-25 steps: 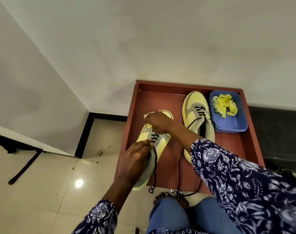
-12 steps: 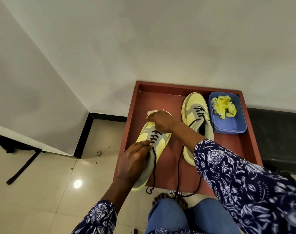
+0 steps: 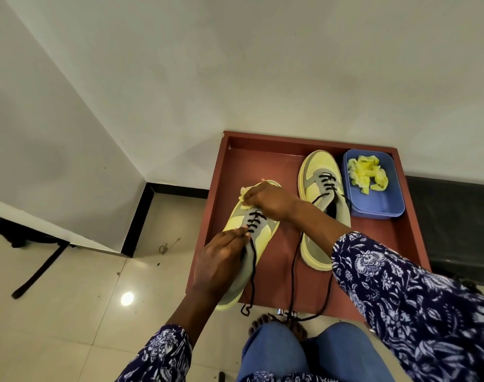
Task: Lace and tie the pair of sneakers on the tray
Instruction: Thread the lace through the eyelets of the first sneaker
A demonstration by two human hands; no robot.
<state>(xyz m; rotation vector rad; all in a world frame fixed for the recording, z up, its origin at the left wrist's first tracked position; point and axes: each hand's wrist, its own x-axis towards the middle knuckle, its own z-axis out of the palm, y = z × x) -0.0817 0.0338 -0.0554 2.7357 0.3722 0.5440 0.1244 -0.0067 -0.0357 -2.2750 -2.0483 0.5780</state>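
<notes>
A red-brown tray point(image 3: 276, 150) holds two yellow-and-grey sneakers with black laces. The left sneaker point(image 3: 265, 232) lies angled, its heel over the tray's near edge. My left hand point(image 3: 221, 260) grips its left side, fingertips at the lowest laced eyelets. Its loose black lace point(image 3: 252, 271) hangs down past the tray edge. My right hand point(image 3: 271, 199) rests on this sneaker's toe and holds a crumpled yellow wad point(image 3: 245, 193). The right sneaker point(image 3: 318, 172) stands partly laced, with its lace ends point(image 3: 293, 271) trailing off the tray.
A blue box point(image 3: 384, 199) with crumpled yellow paper point(image 3: 366, 172) sits in the tray's far right corner. The tray stands against a white wall. My knees and a bare foot point(image 3: 265, 322) are just below it. A black strap point(image 3: 39, 271) lies on the tiled floor at left.
My right hand with the wad has shifted slightly over the left sneaker's toe. My left hand keeps its grip, and the sneakers stay where they were.
</notes>
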